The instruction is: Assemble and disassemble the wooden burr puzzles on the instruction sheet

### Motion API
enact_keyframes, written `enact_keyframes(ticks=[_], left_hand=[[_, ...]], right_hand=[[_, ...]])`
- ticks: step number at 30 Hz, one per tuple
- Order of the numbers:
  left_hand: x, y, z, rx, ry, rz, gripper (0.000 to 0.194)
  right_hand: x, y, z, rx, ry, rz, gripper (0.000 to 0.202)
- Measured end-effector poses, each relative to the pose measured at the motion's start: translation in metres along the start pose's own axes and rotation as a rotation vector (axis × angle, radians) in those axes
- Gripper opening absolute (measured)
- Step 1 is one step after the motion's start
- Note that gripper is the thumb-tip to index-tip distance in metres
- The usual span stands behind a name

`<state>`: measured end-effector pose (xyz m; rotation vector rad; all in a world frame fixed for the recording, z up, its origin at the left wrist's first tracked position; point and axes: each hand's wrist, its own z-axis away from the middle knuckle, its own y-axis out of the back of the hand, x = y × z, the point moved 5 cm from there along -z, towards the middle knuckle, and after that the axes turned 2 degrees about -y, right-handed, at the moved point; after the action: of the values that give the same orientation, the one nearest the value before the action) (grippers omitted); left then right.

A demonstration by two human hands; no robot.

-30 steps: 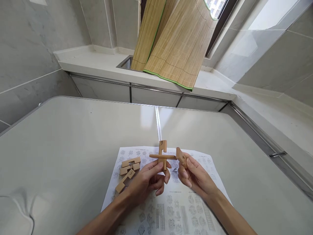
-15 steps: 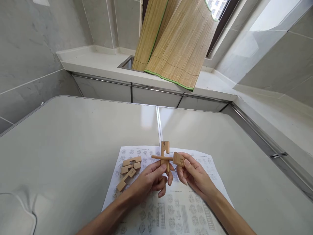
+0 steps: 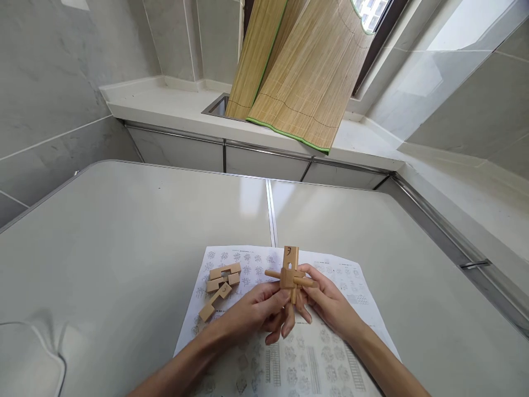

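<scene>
Two or more wooden puzzle pieces [image 3: 291, 257] are fitted crosswise between my hands, just above a printed sheet [image 3: 372, 325]. The upright one bears a dark "3" near its top, and rod-like ends stick out left and right below it. My left hand [image 3: 266, 304] is closed around the lower left of the joined pieces. My right hand [image 3: 330, 298] pinches the right-hand end between thumb and fingers. How the notches meet inside is hidden. Left of my left hand lie several loose notched wooden puzzle pieces [image 3: 216, 302], one of them also marked.
The sheet, full of small puzzle diagrams, lies on a pale table [image 3: 124, 237] with a seam [image 3: 271, 212] down its middle. A white cable [image 3: 45, 344] rests at the left. Behind stand a counter [image 3: 165, 107], a sink [image 3: 217, 105] and a bamboo mat [image 3: 306, 82].
The piece in my right hand has moved left onto the upright piece, its block now across the upright's notch. My right hand has shifted its hold to a rod end.
</scene>
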<state>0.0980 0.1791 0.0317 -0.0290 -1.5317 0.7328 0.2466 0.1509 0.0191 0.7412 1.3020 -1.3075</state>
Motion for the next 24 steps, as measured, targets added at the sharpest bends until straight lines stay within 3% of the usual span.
enact_keyframes(ticks=[5,8,15,24], left_hand=[[0.002,-0.011,0.004,-0.151,0.075,-0.047,0.050],[0.002,-0.014,0.004,-0.180,0.089,-0.064,0.049],[-0.003,-0.016,0.004,-0.150,0.108,-0.164,0.041],[-0.006,-0.016,0.003,-0.111,0.112,-0.210,0.031]], right_hand=[[-0.003,-0.004,0.001,-0.042,-0.014,0.099,0.035],[0.000,-0.002,0.002,-0.027,-0.015,0.054,0.033],[0.011,0.001,0.004,0.030,-0.057,-0.174,0.032],[0.011,0.004,0.004,0.123,-0.118,-0.204,0.038]])
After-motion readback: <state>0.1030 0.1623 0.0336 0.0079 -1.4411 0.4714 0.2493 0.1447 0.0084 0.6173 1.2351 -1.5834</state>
